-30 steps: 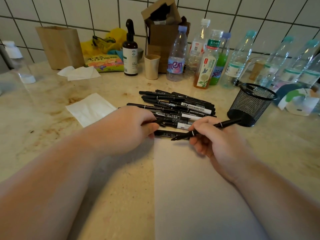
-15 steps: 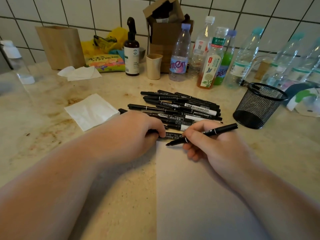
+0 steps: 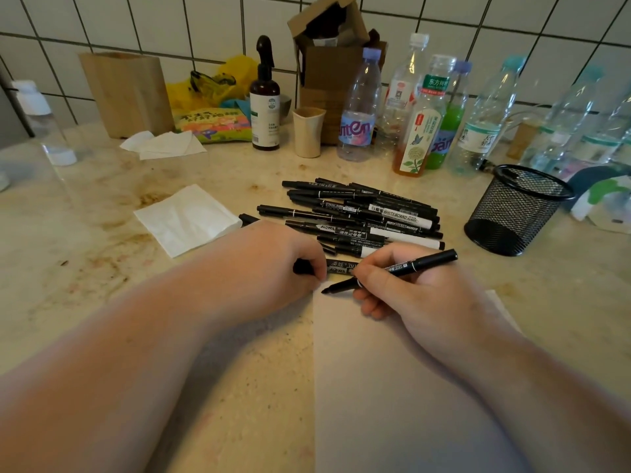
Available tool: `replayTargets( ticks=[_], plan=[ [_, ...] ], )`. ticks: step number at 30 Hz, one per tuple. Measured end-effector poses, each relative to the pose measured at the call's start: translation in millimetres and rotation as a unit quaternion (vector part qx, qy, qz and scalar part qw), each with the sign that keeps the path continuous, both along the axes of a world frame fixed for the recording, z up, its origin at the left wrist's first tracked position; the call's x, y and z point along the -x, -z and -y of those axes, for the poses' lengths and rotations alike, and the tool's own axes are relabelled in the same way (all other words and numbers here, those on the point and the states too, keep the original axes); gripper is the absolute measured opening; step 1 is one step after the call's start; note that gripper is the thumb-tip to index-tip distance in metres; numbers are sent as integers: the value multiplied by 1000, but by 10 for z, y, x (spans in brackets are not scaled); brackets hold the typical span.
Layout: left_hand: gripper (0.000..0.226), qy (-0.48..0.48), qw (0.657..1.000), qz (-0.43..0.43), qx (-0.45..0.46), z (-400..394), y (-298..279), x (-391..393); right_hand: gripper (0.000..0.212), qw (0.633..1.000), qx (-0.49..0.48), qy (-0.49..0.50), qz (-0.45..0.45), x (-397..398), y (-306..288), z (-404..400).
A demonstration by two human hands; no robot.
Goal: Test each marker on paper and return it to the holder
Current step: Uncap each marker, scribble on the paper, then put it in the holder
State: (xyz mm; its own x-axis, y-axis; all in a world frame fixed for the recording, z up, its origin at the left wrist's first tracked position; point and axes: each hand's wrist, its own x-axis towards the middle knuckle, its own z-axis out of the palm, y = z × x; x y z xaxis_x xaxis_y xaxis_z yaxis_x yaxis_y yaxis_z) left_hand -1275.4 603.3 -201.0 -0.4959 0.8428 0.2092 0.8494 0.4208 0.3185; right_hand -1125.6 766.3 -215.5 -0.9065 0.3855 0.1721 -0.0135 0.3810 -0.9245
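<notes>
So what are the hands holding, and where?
Right hand pinches a marker near its tip. Left hand grips something black, probably the cap.

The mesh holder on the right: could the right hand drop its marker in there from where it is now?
Probably yes. The mesh holder stands upright, open-topped and apparently empty, to the right of the right hand, with bare counter between them. The marker stays in its grip.

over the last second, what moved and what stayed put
The right hand, gripping an uncapped marker, brought its tip down from over the pile to the top edge of the paper. The left hand kept its hold on a small black piece, probably the cap. The marker pile, holder and napkin stayed put.
</notes>
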Motion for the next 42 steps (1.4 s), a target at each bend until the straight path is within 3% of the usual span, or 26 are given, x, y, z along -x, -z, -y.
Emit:
replayTargets(
  ticks=[6,13,17,21,27,36,42],
  plan=[
    [14,1,1000,4,4,5,-21,-6,15,1000,14,20,0,-7,-7,-32],
    [19,-3,1000,7,14,27,-52,2,22,994,59,87,-30,-19,-1,-74],
    [31,-24,995,95,-15,17,-118,1,15,985,130,103,-49,-51,-65,-106],
    [29,-26,984,173,-41,-5,-157,-12,11,975,187,97,-71,-66,-126,-118],
    [22,-27,982,183,-46,-21,-148,-4,25,939,324,55,-99,-61,-149,-143],
    [33,-20,979,193,-56,-13,-176,-37,19,947,305,45,-92,-58,-137,-136],
    [20,-13,979,195,-58,-23,-150,-49,15,946,305,47,-95,-77,-177,-87]
  ],
)
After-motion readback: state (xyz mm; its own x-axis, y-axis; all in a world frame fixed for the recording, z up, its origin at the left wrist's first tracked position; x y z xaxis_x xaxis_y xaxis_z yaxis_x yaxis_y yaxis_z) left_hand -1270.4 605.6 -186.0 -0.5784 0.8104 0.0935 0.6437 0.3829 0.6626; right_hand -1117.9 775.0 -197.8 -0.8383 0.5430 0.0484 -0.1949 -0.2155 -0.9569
